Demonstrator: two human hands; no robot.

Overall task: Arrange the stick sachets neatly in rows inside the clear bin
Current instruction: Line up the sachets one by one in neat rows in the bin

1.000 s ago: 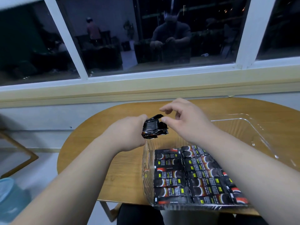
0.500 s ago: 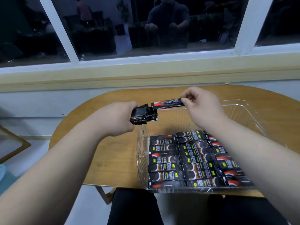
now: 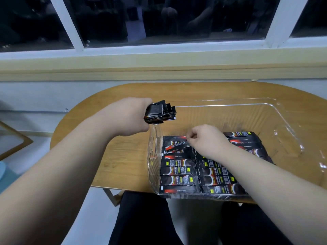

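Note:
A clear plastic bin (image 3: 276,110) sits on the wooden table, its near half filled with rows of black-and-red stick sachets (image 3: 178,170). My left hand (image 3: 131,117) hovers beside the bin's far left corner, shut on a bundle of sachets (image 3: 159,113). My right hand (image 3: 207,140) is down inside the bin, its fingertips pinching the right end of one sachet (image 3: 177,145) that lies slightly tilted at the far end of the left row. My right forearm hides part of the middle and right rows.
The oval wooden table (image 3: 122,156) stands against a wall under a dark window (image 3: 159,20). The bin's far half (image 3: 230,117) holds no sachets. My legs show below the table's near edge. A wooden frame (image 3: 16,140) stands at the left.
My right hand has carried a single sachet from the bundle down into the bin, onto the far end of the left row. The left hand kept the bundle beside the bin.

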